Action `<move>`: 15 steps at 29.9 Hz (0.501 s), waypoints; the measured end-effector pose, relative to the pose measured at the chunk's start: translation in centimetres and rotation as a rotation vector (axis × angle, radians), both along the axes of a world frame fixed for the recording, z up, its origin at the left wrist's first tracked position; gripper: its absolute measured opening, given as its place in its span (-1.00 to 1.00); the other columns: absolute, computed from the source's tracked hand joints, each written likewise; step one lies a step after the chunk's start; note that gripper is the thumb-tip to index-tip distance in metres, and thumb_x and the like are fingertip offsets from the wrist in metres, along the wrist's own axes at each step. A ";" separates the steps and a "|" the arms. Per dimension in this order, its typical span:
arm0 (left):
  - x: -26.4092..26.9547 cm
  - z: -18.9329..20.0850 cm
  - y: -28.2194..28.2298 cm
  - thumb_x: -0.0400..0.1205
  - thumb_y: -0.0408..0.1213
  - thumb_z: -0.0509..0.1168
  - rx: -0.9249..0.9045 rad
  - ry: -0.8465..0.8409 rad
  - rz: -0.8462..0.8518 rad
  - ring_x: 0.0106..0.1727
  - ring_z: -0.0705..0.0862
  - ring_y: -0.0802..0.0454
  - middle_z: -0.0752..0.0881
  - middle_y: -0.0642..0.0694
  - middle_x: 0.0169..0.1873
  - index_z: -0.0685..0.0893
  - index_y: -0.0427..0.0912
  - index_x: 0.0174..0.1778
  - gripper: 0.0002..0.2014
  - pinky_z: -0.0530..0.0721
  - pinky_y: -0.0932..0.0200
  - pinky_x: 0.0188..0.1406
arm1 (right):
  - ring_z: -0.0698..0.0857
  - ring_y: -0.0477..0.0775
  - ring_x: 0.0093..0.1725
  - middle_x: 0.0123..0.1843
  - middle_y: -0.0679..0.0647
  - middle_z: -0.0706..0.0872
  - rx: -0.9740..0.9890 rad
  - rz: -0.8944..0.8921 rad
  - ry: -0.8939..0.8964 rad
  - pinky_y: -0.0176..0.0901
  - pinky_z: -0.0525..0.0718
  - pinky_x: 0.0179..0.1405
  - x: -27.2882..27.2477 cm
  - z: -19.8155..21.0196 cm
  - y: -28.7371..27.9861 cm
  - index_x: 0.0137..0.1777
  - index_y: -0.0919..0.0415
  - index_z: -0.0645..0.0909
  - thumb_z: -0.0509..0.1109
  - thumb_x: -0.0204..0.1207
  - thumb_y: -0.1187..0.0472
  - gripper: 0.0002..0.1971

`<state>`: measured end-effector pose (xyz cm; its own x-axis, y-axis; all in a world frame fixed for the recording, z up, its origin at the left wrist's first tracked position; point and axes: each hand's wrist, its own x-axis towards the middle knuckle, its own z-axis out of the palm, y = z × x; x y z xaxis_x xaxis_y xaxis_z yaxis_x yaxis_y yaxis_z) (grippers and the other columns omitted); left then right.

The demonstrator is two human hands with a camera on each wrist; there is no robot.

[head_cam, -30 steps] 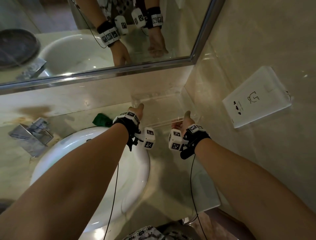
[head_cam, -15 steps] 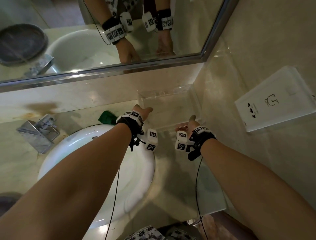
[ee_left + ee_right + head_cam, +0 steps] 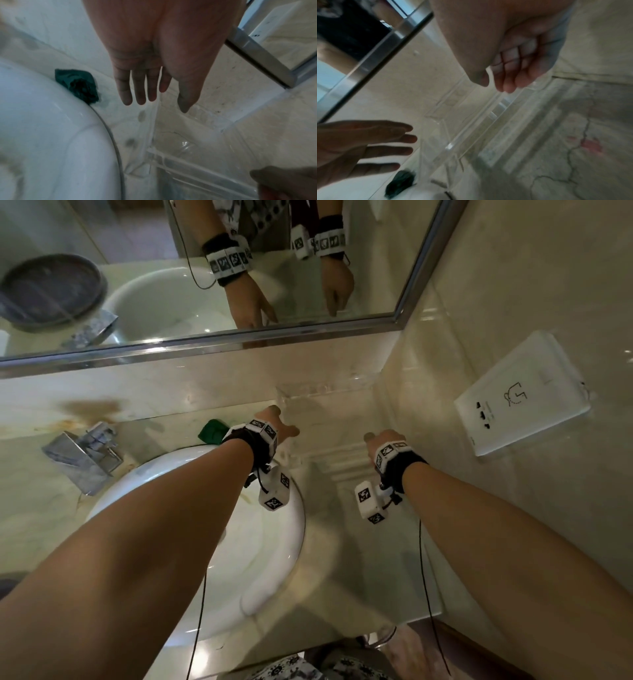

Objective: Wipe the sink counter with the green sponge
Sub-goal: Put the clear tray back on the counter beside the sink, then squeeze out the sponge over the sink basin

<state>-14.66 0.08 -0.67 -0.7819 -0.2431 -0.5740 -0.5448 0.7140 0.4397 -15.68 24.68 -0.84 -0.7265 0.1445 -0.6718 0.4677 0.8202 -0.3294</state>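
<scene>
- Crumpled dark green sponge point(image 3: 213, 432) lies untouched on the beige marble counter point(image 3: 370, 559), against the white basin's point(image 3: 274, 542) back rim
- Left hand point(image 3: 154, 56) hovers beside it, fingers straight, empty
- Right hand point(image 3: 513, 54), loosely curled, empty, over the clear plastic tray point(image 3: 471, 121)
- Reach stage; next, grasp the sponge

- surface point(image 3: 359, 559): glossy veined stone, cream
- basin point(image 3: 274, 542): smooth, shiny white ceramic
- organiser point(image 3: 197, 142): clear, glossy plastic
- tap point(image 3: 82, 460): polished metal
- mirror frame point(image 3: 239, 344): brushed metal
- sponge point(image 3: 77, 83): matt, rough green
</scene>
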 end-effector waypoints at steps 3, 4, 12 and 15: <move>0.3 1.1 -0.5 0.53 -0.06 0.51 -0.032 0.048 -0.031 0.39 0.60 -0.16 0.63 -0.20 0.39 0.49 -0.24 0.50 -0.34 0.55 0.05 0.39 | 0.69 0.30 0.15 0.21 0.26 0.72 0.012 0.153 0.104 -0.01 0.68 0.17 0.0 1.0 -1.9 0.22 0.30 0.65 0.32 0.58 0.03 -0.63; 0.5 1.5 -0.7 0.52 -0.07 0.53 -0.044 0.060 -0.043 0.36 0.62 -0.14 0.67 -0.18 0.35 0.52 -0.22 0.48 -0.36 0.56 0.06 0.39 | 0.70 0.29 0.12 0.18 0.22 0.73 -0.019 0.190 0.111 0.01 0.69 0.17 -0.1 1.3 -2.7 0.19 0.25 0.67 0.35 0.55 0.02 -0.65; 4.7 2.9 -4.3 0.47 -0.04 0.55 -0.162 0.100 -0.043 0.19 0.71 -0.11 0.75 -0.11 0.19 0.60 -0.13 0.39 -0.41 0.65 0.06 0.25 | 0.69 0.13 0.22 0.27 0.05 0.72 -0.165 0.456 0.234 -0.14 0.62 0.28 0.5 2.2 -8.1 0.27 0.12 0.65 0.43 0.47 0.08 -0.63; 6.5 3.5 -6.2 0.46 -0.04 0.55 -0.206 0.084 -0.030 0.20 0.71 -0.13 0.75 -0.10 0.18 0.61 -0.11 0.38 -0.42 0.65 0.03 0.26 | 0.69 0.14 0.25 0.27 0.08 0.72 -0.193 0.517 0.240 -0.14 0.62 0.30 1.0 2.4 -10.4 0.28 0.16 0.65 0.44 0.48 0.13 -0.64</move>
<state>-8.13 -6.11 2.86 -0.8336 -0.3249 -0.4468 -0.4898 0.8087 0.3257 -14.69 14.24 1.55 -0.8046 -0.3767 -0.4590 -0.0822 0.8362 -0.5422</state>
